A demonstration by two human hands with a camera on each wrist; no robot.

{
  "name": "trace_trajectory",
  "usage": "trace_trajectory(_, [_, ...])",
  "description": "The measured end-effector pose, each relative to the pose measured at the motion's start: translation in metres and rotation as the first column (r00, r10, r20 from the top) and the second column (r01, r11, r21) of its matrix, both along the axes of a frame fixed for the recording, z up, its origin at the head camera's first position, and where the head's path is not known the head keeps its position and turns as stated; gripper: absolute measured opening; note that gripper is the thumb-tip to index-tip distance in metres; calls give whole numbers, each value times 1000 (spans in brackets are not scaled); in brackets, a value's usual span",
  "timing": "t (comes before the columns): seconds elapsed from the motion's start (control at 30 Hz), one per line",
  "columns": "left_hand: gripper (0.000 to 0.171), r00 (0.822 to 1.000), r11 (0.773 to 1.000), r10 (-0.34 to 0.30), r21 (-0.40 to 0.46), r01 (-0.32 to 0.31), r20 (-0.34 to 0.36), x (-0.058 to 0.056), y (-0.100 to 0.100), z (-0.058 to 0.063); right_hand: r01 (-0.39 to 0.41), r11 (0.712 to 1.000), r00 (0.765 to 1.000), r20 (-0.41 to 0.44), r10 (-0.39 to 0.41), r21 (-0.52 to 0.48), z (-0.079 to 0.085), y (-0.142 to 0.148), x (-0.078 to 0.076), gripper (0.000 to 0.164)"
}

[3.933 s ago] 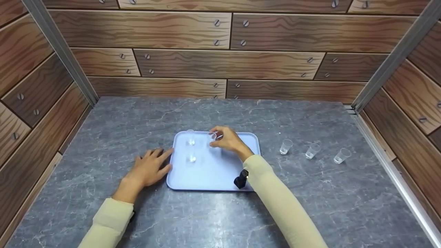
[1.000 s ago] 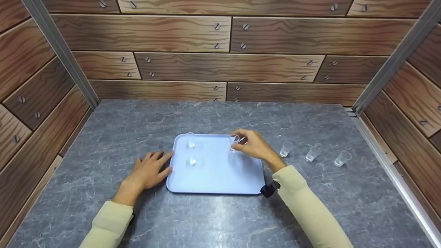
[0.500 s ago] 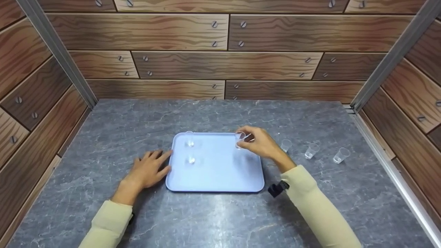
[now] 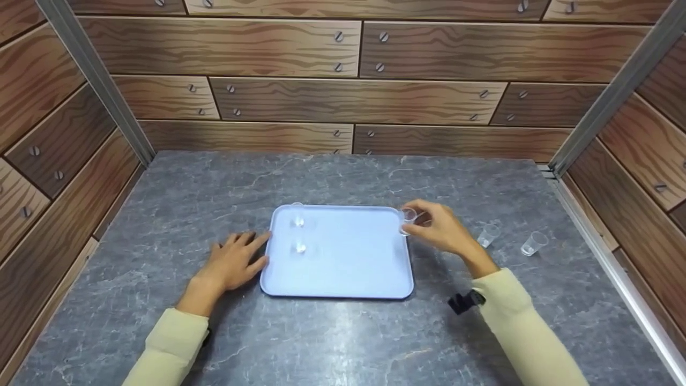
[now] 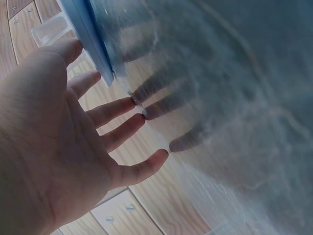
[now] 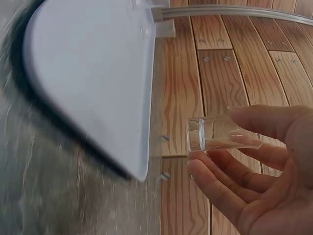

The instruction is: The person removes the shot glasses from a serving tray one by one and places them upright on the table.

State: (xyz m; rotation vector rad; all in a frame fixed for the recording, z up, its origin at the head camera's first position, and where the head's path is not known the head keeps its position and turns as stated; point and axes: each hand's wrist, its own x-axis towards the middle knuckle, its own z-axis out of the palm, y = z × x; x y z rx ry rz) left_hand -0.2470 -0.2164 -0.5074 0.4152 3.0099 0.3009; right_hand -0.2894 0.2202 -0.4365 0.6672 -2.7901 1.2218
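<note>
My right hand (image 4: pixel 437 225) pinches a small clear shot glass (image 6: pixel 220 133) between thumb and fingers. It is held just off the right edge of the light-blue tray (image 4: pixel 348 268), raised above the table as the right wrist view shows. My left hand (image 4: pixel 228 262) lies with spread fingers at the tray's left side, its thumb and forefinger touching the rim. Two more clear glasses, a rear one (image 4: pixel 298 219) and a front one (image 4: pixel 299 247), stand on the tray's left part.
On the grey marbled table (image 4: pixel 343 343), right of my right hand, stand two clear glasses, a nearer one (image 4: pixel 489 235) and a farther one (image 4: pixel 534 243). Wood-patterned walls (image 4: pixel 343 102) enclose the back and sides, with metal rails at the corners.
My right hand has carried the glass rightward, from over the tray to its right edge. It now covers where one table glass stood. My left hand has stayed put.
</note>
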Motion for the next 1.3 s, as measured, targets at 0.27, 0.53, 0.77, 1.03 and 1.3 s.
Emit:
trace_trajectory(0.27, [57, 1000, 1000, -8, -1, 8, -5, 2, 0, 0, 27, 999, 999, -21, -26, 37, 3, 28, 11, 31])
trace_trajectory(0.53, [56, 1000, 1000, -2, 1, 2, -6, 2, 0, 0, 61, 998, 998, 3, -61, 13, 11, 51, 22, 36])
trace_trajectory(0.77, [56, 1000, 1000, 2, -7, -2, -9, 1, 0, -1, 102, 995, 994, -34, -102, 1, 16, 72, 27, 36])
trace_trajectory(1.03, [57, 1000, 1000, 10, -4, -10, -2, 2, -3, -2, 123, 992, 992, -41, -124, -28, 14, 94, 37, 37])
trace_trajectory(1.3, [56, 1000, 1000, 5, 1, -5, -3, 1, -1, -2, 203, 978, 977, -68, -200, 46, 5, 125, 51, 38])
